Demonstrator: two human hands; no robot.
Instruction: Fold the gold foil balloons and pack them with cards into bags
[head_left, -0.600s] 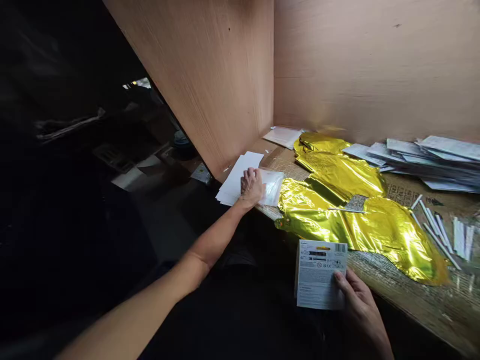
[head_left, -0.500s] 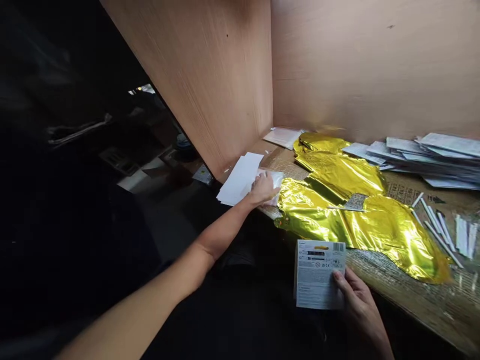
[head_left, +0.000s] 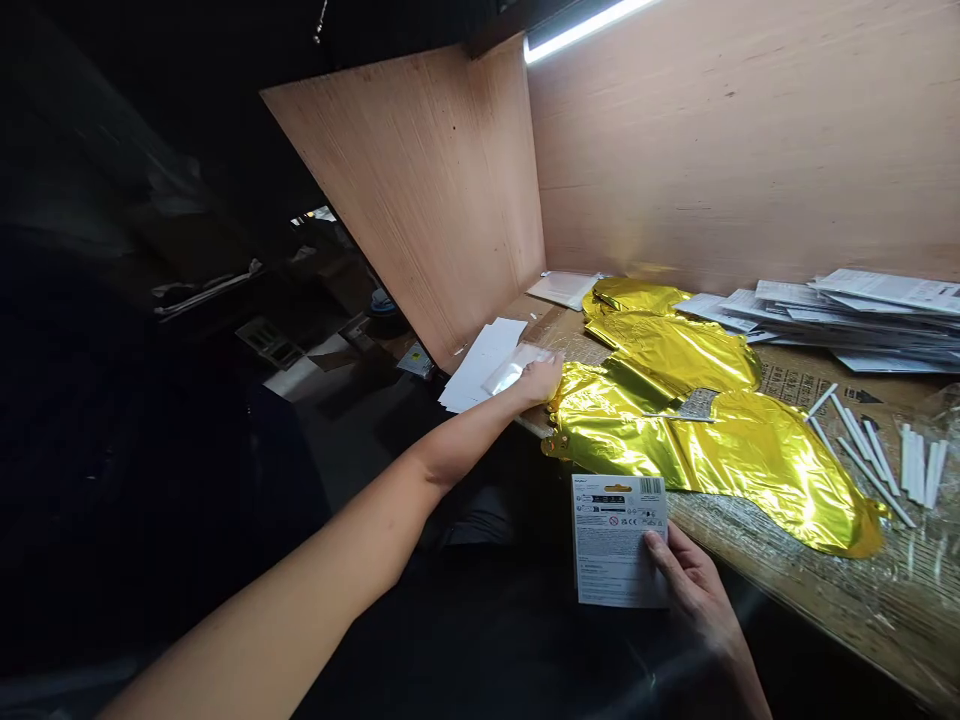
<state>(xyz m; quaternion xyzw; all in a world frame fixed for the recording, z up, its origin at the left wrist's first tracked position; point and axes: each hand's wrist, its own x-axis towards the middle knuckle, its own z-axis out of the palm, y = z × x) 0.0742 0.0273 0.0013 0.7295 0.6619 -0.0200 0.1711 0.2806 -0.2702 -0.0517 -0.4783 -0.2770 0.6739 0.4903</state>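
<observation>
**While overlapping gold foil (head_left: 772, 465) spreads across the table (head_left: 784, 565), the held card (head_left: 615, 550) and clear packet (head_left: 506, 373) are apart**

Wooden panels (head_left: 427, 200) rise along the table's left and back. Heaped cards (head_left: 889, 305) sit loosely at the back right; white sheets (head_left: 480, 350) lie at the left. The clear packet overlaps these sheets, its right end at the left hand (head_left: 541, 381); whether that hand pinches it cannot be told. By the table's near edge, the right hand (head_left: 694, 580) pinches the held card at its right side. White sticks (head_left: 913, 465) lie loose at the far right. One card looks taken up; the heaped cards and white sticks lie in neither hand.
</observation>
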